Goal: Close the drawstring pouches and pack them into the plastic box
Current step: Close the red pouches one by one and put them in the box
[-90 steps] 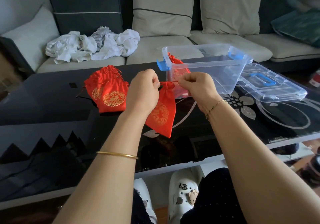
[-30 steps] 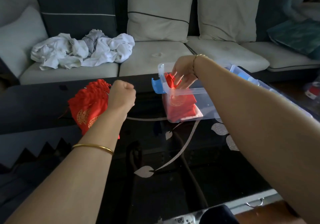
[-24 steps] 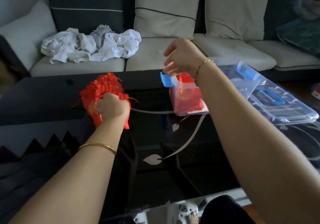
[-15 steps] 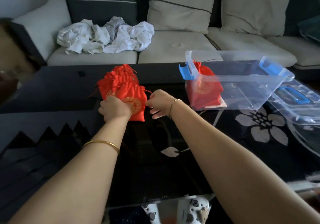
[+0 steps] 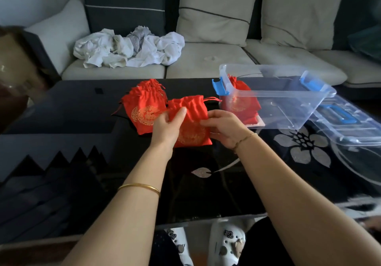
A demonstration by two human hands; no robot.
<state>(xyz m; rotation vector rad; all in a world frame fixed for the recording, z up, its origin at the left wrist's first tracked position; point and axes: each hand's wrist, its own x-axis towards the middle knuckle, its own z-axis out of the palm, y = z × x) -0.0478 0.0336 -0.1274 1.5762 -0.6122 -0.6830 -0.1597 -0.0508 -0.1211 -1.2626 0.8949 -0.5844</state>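
Observation:
A red drawstring pouch (image 5: 192,112) with a gold emblem lies at the middle of the black table, its gathered top pointing away from me. My left hand (image 5: 168,126) grips its left side and my right hand (image 5: 223,128) holds its right side. To the left of it rests a pile of red pouches (image 5: 143,105). The clear plastic box (image 5: 288,109) with blue latches stands to the right, and red pouches (image 5: 240,100) lie in its left end.
The box's clear lid (image 5: 350,121) with a blue handle lies right of the box. The glossy black table (image 5: 72,121) carries a silver flower pattern. Behind it is a sofa (image 5: 216,59) with cushions and a heap of white clothes (image 5: 127,48).
My right hand put a pouch into the box, then came back to the pile. Both hands have drawn one pouch off the pile toward me.

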